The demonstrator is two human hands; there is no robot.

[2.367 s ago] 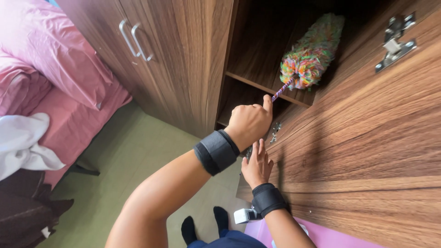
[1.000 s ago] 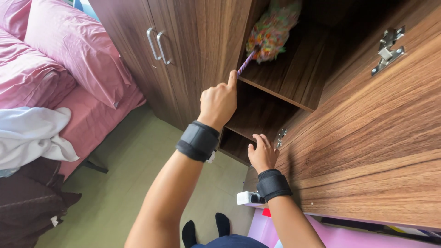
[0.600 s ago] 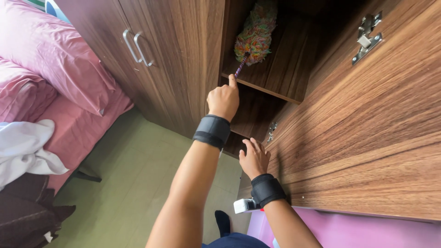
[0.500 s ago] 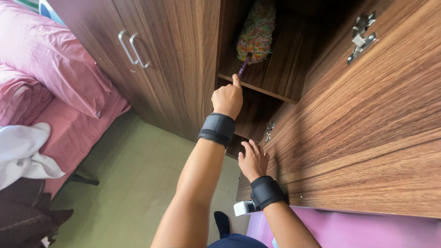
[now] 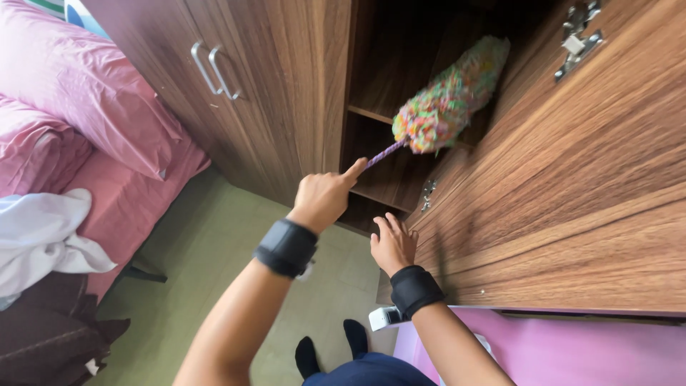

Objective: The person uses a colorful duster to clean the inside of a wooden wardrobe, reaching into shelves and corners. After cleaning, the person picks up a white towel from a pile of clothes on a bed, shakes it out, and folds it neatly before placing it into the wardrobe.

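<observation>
Soft, even daylight fills the room, brightest on the pink bed. Beyond the fingers, the open wardrobe's interior lies in deep shadow. The multicoloured duster head is slightly motion-blurred. Wide-angle distortion tilts the wardrobe door at the frame edges.

Feather duster: fluffy multicoloured head of pink, green, yellow and orange strands, elongated, on a thin purple handle. It is held tilted, handle low at the left, head raised toward the upper right. The head sits inside the open wooden wardrobe compartment, above the shelf edge and just beside the open door's inner face.
</observation>
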